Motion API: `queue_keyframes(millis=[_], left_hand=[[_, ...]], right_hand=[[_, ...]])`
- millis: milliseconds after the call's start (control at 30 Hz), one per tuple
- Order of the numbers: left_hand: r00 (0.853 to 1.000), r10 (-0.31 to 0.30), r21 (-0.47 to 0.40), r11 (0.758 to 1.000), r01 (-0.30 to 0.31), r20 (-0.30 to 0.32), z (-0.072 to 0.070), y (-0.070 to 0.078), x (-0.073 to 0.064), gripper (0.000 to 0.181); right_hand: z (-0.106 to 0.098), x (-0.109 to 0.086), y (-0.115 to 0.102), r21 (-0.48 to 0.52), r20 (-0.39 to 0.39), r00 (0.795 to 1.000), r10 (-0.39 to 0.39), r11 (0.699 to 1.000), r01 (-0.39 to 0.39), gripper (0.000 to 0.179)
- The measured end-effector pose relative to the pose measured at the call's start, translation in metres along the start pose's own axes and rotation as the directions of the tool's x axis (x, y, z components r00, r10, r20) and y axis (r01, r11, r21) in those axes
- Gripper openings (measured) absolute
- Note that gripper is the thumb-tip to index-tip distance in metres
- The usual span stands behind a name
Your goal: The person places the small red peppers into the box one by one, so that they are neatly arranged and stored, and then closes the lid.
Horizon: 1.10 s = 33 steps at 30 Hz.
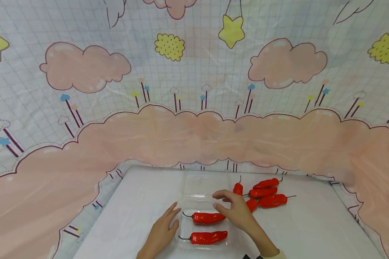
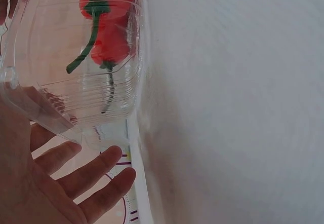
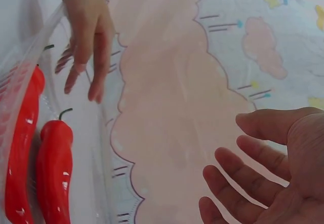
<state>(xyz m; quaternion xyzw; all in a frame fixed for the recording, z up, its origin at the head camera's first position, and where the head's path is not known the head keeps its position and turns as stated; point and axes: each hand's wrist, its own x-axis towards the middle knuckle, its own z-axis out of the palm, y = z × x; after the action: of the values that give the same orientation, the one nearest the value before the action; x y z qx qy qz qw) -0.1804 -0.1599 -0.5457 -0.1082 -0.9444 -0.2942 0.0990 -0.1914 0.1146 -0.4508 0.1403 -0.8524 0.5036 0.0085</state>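
Left hand (image 1: pixel 160 230) and right hand (image 1: pixel 239 211): bare. A pale cream fabric sleeve (image 1: pixel 280 255) ends on the right forearm (image 1: pixel 262 240); a small black angular item (image 1: pixel 246 257) beside it is unidentifiable.

- Head view: from above the near side of the clear container (image 1: pixel 202 186), farthest back of the three, facing forward and down over the tabletop (image 1: pixel 311 223) around it and the printed cloth (image 1: pixel 214 140) behind it.
- Left wrist view: low and close by the container, on the left hand (image 1: pixel 161 229) side, rolled sideways (the tabletop stands up like a wall), looking through its clear plastic.
- Right wrist view: near the container too, from the right hand (image 1: pixel 239 211) side, rolled the opposite way, facing past it to the cloth.
- Shared: all three catch red peppers (image 1: pixel 209 218) in the container; head and right wrist both include the left hand beside it.
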Motion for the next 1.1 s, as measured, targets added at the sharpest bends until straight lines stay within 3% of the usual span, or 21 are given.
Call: queue_keyframes(millis=[400, 1100], left_hand=[[1.000, 0.004, 0.012, 1.000, -0.004, -0.006, 0.001, 0.000, -0.002, 0.039], [1.000, 0.005, -0.012, 1.000, -0.005, -0.001, -0.002, 0.002, 0.000, 0.039]], right_hand=[[-0.019, -0.010, -0.004, 0.018, -0.097, 0.994, 0.050, 0.999, -0.048, 0.025], [-0.045, -0.020, 0.019, 0.000, -0.076, 0.991, 0.106, 0.994, -0.106, 0.030]])
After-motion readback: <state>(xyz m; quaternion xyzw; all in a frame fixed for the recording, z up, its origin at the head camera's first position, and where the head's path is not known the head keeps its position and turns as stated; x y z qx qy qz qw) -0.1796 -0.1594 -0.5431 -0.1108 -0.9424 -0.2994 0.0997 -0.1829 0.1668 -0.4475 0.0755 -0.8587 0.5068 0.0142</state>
